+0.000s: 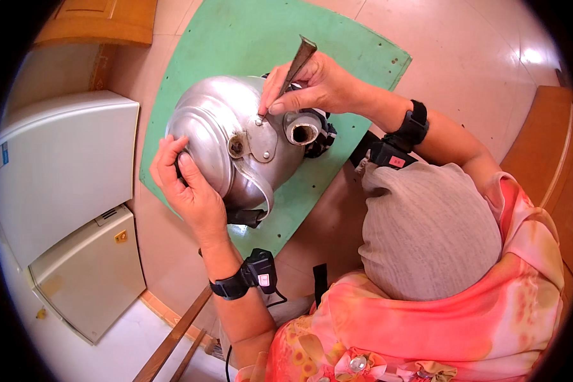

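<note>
A silver metal kettle [219, 102] lies tilted on a green board [337, 54], its spout [304, 132] pointing toward me. A riveted plate [260, 139] sits on its side beside a short open tube [238, 146]. The curved handle, with a black grip [244, 217], hangs toward the near side. My left hand [188, 184] is wrapped round the lid side, over a dark knob mostly hidden by the fingers. Pinched in my right hand [309, 86] is a dark, tapered metal tool [299, 58] with a flared upper end. Its lower tip meets the plate near the upper rivet [258, 121].
A dark patterned cloth [321, 141] is bunched against the kettle's right side. At the left stand a pale two-door cabinet or fridge [70, 165] and wooden furniture [102, 22]. Wooden bars [175, 334] rise at lower left. More brown wooden furniture [541, 146] is at the right.
</note>
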Demonstrator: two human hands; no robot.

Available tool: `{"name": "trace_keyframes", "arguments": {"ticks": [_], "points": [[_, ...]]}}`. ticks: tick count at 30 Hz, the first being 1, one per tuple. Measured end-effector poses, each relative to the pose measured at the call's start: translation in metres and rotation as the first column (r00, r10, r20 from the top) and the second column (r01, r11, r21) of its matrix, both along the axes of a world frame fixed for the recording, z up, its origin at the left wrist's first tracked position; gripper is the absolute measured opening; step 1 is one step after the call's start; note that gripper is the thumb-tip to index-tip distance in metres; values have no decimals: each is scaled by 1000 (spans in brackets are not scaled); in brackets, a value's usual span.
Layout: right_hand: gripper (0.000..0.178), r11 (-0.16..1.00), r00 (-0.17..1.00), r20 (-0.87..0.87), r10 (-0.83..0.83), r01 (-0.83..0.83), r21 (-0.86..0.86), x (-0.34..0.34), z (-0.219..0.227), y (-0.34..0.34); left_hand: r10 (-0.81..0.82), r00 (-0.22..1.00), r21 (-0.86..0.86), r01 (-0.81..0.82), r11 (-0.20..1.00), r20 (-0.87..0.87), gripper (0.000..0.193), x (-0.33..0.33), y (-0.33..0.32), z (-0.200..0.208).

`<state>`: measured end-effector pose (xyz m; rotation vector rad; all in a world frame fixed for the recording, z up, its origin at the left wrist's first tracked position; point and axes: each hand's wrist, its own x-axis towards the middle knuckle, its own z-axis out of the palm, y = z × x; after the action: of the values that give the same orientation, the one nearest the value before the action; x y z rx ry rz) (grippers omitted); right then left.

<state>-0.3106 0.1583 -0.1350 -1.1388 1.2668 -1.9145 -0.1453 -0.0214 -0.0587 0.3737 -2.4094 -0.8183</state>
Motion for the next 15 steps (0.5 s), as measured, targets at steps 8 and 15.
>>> {"name": "trace_keyframes", "arguments": {"ticks": [8, 15], "points": [[22, 999, 998, 53, -37, 35, 34, 4, 2, -5, 6, 1000, 0, -6, 1000, 0, 21, 1, 0, 0], [16, 990, 995, 90, -40, 27, 138, 5, 7, -2, 6, 1000, -38, -5, 999, 9, 21, 1, 1, 0]]}}
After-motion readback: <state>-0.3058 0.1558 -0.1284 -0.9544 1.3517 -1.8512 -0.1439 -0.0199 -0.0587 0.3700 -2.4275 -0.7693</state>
